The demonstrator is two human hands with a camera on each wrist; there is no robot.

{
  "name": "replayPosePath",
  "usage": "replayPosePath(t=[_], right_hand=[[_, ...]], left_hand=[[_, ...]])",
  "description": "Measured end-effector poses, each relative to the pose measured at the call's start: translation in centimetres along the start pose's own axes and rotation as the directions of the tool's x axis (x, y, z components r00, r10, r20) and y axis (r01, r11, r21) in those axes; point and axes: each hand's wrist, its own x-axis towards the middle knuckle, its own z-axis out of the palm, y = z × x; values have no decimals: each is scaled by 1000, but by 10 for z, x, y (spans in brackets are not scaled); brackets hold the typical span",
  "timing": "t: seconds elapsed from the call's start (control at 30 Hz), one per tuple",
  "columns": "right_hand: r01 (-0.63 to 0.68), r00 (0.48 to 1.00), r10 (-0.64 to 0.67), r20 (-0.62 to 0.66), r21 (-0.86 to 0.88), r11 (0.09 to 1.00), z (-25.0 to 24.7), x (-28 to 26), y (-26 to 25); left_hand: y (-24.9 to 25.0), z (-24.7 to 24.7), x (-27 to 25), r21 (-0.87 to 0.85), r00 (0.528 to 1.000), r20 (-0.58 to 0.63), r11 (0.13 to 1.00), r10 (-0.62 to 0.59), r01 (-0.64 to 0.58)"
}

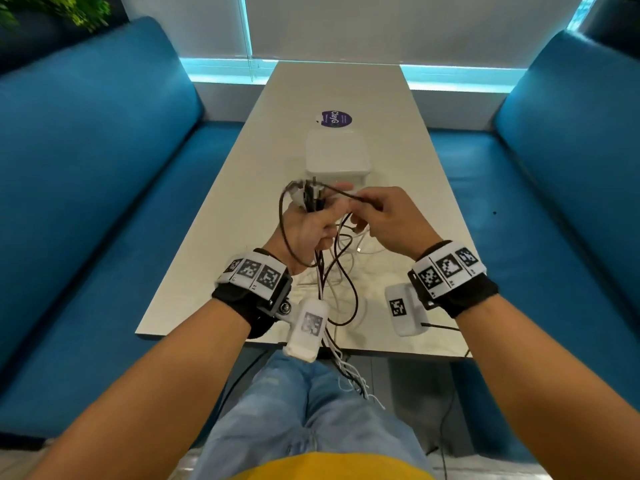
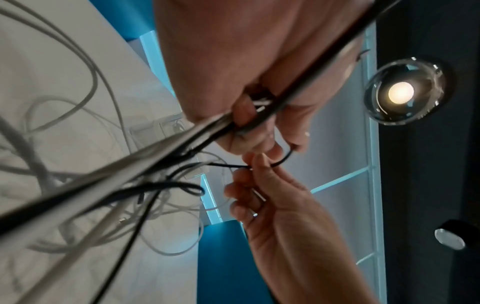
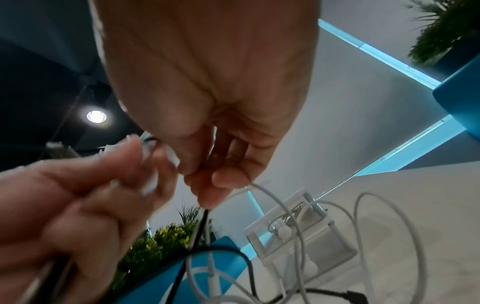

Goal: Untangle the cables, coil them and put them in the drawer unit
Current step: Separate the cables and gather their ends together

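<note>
The left hand (image 1: pixel 308 226) holds a bunch of cables (image 1: pixel 313 199) in a tight grip in the middle of the frame. The right hand (image 1: pixel 388 220) pinches one black cable (image 1: pixel 349 195) just beside it. The white drawer unit (image 1: pixel 337 157) sits on the counter (image 1: pixel 408 161) right behind.

The pale table (image 1: pixel 242 188) bears a white drawer unit (image 1: pixel 337 157), a purple sticker (image 1: pixel 334 118) and loose cables (image 1: pixel 346 268).

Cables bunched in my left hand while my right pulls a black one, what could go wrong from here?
1. The left hand grips several connector ends together; the right hand pulling the black cable sideways could tighten the tangle rather than free it.
2. White cables hang off the table edge over the lap; they may slide down and drag the loose loops along.
3. Loops lie close to the drawer unit; a snagged pull could shift it.
</note>
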Motion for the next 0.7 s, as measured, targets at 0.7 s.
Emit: replayPosePath(t=[0.7], right_hand=[[279, 954, -238, -183, 246, 928, -34, -12, -32]], left_hand=[[-30, 7, 7, 616, 987, -74, 784, 146, -69]])
